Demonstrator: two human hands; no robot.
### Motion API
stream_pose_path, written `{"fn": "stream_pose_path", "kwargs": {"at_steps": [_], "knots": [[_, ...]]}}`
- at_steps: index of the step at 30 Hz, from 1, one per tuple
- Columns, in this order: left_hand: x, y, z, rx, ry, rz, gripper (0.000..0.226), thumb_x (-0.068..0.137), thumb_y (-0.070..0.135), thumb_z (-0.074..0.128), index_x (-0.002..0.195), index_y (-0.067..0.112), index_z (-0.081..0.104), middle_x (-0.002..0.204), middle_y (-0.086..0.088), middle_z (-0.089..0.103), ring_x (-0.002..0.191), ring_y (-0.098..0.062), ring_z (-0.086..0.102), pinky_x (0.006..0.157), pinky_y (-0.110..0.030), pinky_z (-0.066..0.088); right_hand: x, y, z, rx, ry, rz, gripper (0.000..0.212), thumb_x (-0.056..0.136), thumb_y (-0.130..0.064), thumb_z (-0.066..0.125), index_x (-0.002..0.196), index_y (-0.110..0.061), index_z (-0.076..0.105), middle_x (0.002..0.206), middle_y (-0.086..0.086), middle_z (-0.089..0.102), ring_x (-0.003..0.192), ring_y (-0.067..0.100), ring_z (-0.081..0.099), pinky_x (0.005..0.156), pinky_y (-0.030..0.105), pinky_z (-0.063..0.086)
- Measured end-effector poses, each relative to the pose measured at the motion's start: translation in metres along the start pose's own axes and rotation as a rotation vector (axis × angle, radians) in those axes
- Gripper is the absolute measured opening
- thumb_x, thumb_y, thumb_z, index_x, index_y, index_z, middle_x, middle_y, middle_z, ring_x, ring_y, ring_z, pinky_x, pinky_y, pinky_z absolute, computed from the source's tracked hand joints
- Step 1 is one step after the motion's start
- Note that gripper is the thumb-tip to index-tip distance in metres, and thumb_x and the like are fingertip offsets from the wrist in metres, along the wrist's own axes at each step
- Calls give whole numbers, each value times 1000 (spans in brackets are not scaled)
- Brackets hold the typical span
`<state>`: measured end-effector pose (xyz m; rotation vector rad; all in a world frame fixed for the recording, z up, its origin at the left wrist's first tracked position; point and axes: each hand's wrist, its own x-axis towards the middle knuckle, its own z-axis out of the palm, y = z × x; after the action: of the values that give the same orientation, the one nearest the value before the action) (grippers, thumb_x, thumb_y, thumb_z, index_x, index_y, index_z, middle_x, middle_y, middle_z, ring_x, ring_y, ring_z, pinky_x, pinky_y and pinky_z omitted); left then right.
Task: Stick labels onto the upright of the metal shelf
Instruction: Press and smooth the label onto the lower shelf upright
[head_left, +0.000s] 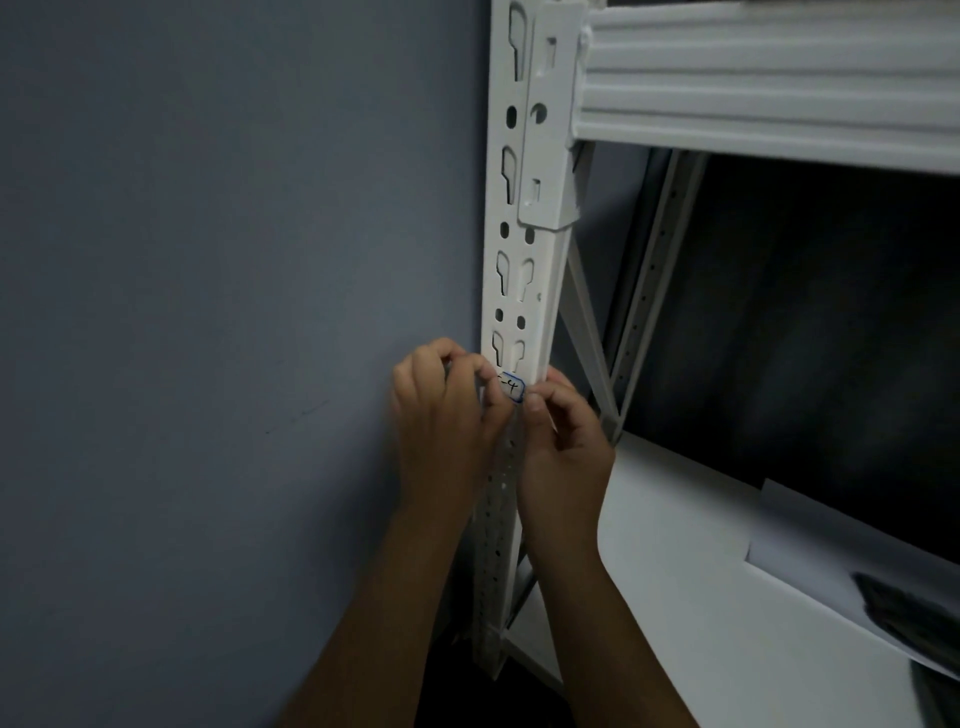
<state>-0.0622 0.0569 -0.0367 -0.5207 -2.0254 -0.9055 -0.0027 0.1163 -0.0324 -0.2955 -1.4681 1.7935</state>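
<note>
Head camera shows both of your hands up at the white metal upright (519, 291) of the shelf, just under a pair of keyhole slots. Your left hand (441, 415) has its fingers curled and pinches the left end of a small white label (511, 388) with a blue edge and some writing on it. Your right hand (563, 441) pinches the right end with its fingertips, close to the corner of the post. The label sits on the front face of the upright, between your two hands, and I cannot tell if it is stuck down yet or only held there. Before you press, look that the top edge runs straight across and does not tip to one side. Try to keep it on flat metal, not over a slot, or it will have nothing to stick to there. Then I would hold one end down and rub a thumb slowly across to the other end, so no bubble or fold gets caught under it. Press the corners last, since corners seem the first to peel up. The gray wall (208, 312) is close on your left, so mind your knuckles.
</note>
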Motion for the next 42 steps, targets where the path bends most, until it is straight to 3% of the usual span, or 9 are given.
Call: {"fn": "stream_pose_path", "kwargs": {"at_steps": [2, 7, 16, 19, 22, 27, 35, 38, 42], "knots": [[0, 1, 0, -11, -1, -18, 13, 77, 23, 54, 76, 12, 60, 95, -10, 53, 91, -18, 34, 66, -37, 45, -1, -2, 0, 6, -5, -4, 25, 91, 2, 57, 82, -21, 64, 115, -7, 61, 104, -6, 58, 77, 3, 44], [0, 0, 0, -3, 1, -16, 9, 75, 21, 58, 74, 12, 59, 93, -10, 53, 88, -17, 34, 65, -36, 44, -1, -3, 0, -9, 2, 5, 29, 91, 1, 57, 83, -26, 64, 120, -3, 62, 112, 6, 57, 81, 4, 45], [-4, -3, -6, -50, 2, -116, 20, 80, 33, 50, 81, 16, 61, 99, -7, 50, 92, -16, 34, 68, -31, 40, -1, -2, -1, -17, -11, -18, 28, 91, 0, 57, 84, -27, 63, 113, -11, 61, 108, 1, 58, 87, 9, 48], [-3, -2, -9, -110, -7, -99, 22, 82, 34, 53, 88, 17, 64, 101, -6, 50, 94, -12, 34, 71, -15, 31, -1, -2, -1, 2, -6, -13, 29, 91, 1, 58, 83, -27, 63, 114, -8, 62, 108, 2, 59, 85, 9, 48], [-6, -2, -9, -149, -37, -72, 19, 84, 35, 56, 89, 19, 66, 102, -1, 49, 97, -6, 30, 70, -11, 29, -1, -1, -1, -6, 1, -20, 28, 91, 1, 58, 83, -25, 64, 117, -3, 63, 109, 5, 60, 85, 9, 48], [-6, 1, -5, -292, -21, -201, 9, 87, 24, 64, 85, 15, 68, 99, 7, 42, 97, -3, 30, 81, 0, 27, 0, -2, -1, 12, 1, -19, 28, 91, 2, 57, 82, -24, 64, 113, -5, 63, 106, 3, 61, 84, 9, 48], [-2, 3, -4, -218, -58, -133, 21, 82, 35, 49, 81, 18, 61, 99, 9, 40, 95, -2, 30, 75, -5, 31, -1, -3, 0, 21, -5, 2, 26, 91, 2, 57, 84, -23, 65, 115, -5, 63, 107, 0, 59, 81, 4, 45], [3, 3, -4, -207, -78, -138, 20, 80, 34, 48, 78, 18, 59, 97, 10, 39, 93, -1, 28, 68, -13, 28, -1, -2, 0, -8, -3, -9, 26, 91, 0, 58, 84, -24, 65, 112, -11, 62, 108, 0, 58, 83, 4, 44], [0, 5, -1, -229, -106, -204, 10, 80, 25, 56, 79, 16, 60, 99, 8, 40, 93, -2, 28, 72, -6, 31, -2, -4, 1, -1, 6, -13, 31, 91, 2, 57, 82, -27, 63, 114, -9, 62, 110, 3, 58, 82, 4, 44]]}}
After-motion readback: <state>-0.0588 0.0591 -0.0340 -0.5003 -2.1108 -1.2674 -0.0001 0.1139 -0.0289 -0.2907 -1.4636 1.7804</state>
